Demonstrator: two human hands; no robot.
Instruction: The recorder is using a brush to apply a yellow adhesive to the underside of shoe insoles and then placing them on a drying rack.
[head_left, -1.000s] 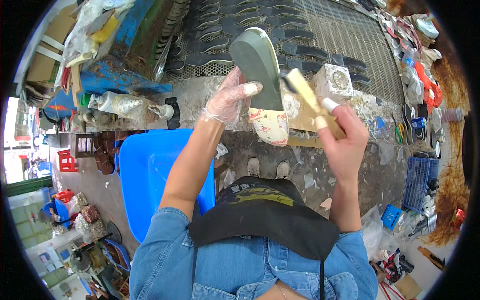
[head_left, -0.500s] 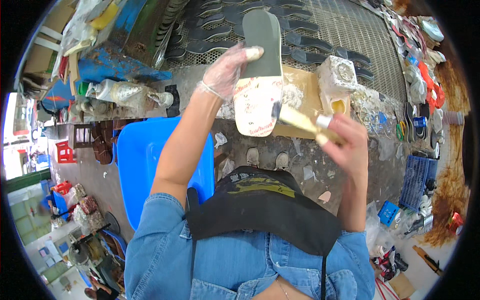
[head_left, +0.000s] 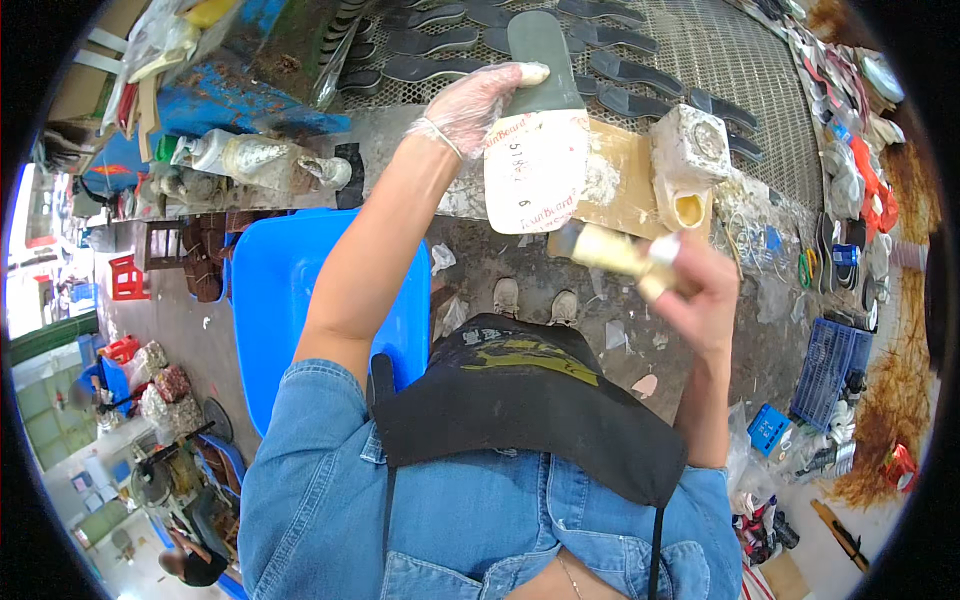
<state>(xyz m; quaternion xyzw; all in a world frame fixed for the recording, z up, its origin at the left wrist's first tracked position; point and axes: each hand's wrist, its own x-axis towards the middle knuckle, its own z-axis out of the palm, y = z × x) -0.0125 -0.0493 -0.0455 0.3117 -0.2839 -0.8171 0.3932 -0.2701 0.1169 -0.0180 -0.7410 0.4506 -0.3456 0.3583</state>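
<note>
My left hand [head_left: 467, 108], in a thin clear glove, grips an insole board [head_left: 537, 172] by its left edge, thumb on top. The board is grey-green at its far half and white with red print at its near half. My right hand [head_left: 692, 285] is closed round the handle of a glue brush [head_left: 610, 249]. The brush's dark tip lies just off the board's near right edge; whether they touch I cannot tell. Beyond the brush stands a glue-crusted white container [head_left: 690, 145] with an opening holding yellowish glue [head_left: 688, 210].
Dark insoles [head_left: 636, 72] lie in rows on a metal mesh [head_left: 745, 60] at the far side. A brown cardboard piece [head_left: 622, 160] lies under the board. Left are a blue plastic tub [head_left: 300, 290] and a crusted bottle [head_left: 265, 162]. A blue crate [head_left: 832, 365] stands at right.
The insole board has moved slightly right and away from me, and turned a little. My right hand has drawn the brush off its white face, down past the near edge.
</note>
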